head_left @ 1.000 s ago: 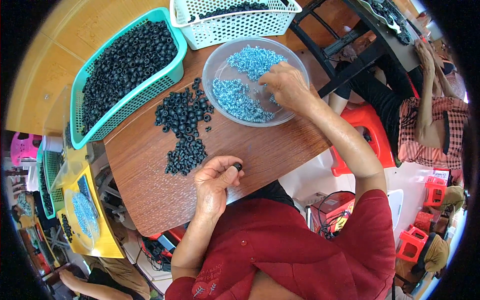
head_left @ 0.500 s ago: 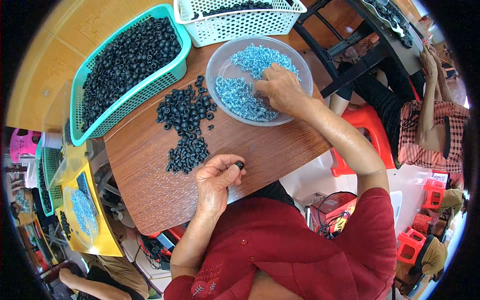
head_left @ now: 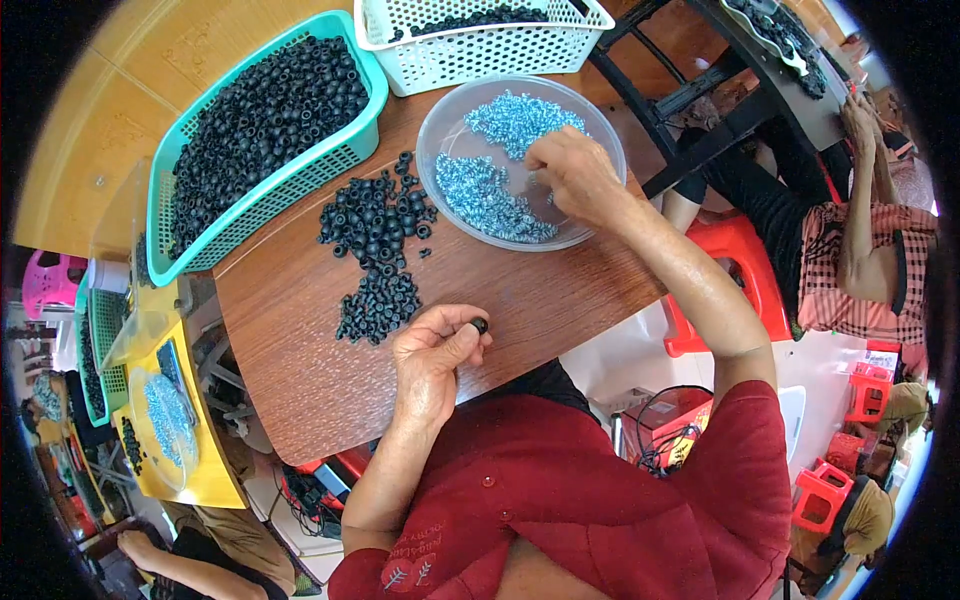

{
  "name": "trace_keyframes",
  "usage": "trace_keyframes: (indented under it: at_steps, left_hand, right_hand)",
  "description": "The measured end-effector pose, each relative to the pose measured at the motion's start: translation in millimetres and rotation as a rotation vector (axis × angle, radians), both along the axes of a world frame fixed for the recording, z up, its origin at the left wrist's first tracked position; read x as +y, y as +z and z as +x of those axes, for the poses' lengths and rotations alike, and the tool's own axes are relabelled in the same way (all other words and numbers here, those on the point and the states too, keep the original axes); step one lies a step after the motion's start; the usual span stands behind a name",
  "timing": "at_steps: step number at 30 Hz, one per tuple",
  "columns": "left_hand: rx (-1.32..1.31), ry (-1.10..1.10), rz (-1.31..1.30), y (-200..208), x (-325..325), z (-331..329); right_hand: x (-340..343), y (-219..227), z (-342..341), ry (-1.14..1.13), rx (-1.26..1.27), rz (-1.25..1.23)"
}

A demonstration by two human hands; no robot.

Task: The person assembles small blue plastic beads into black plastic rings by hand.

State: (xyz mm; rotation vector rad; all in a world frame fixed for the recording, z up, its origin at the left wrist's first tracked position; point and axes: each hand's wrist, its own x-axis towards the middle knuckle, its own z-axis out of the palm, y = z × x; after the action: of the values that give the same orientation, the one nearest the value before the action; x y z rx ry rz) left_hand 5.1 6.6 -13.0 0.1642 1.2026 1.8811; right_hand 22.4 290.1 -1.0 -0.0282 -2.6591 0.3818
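My left hand [head_left: 432, 352] rests low over the front of the brown table [head_left: 300, 400], closed in a pinch on a small round black cap [head_left: 480, 325]. Above the clear plastic bowl [head_left: 432, 200], my right hand [head_left: 578, 175] has its fingers bent together; what lies between the fingertips is hidden. Tiny shiny blue, spring-like pieces [head_left: 485, 205] fill the bowl in two heaps. Between the bowl and my left hand's side, a pile of black caps [head_left: 375, 225] lies on the tabletop, with smaller black ring-shaped parts [head_left: 378, 305] just nearer to me.
A turquoise basket [head_left: 270, 190] heaped with black caps stands at the back left. Behind the bowl is a white basket [head_left: 485, 55] with more black parts. To the right are a red stool [head_left: 745, 290] and a person [head_left: 860, 260] at another table.
My right hand has drawn back slightly to the right, its fingertips off the blue pieces. My left hand keeps the black cap in nearly the same place.
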Motion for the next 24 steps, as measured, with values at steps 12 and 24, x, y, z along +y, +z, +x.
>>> trace_keyframes:
  at_steps: [12,24]
  left_hand:
    - [-0.12,0.094,0.133,5,6,-7]
    - [0.05,0.222,0.102,8,-9,4]
  right_hand:
    - [-84,41,38,0.222,-0.025,-0.678]
    - [-136,37,44,0.252,0.013,-0.536]
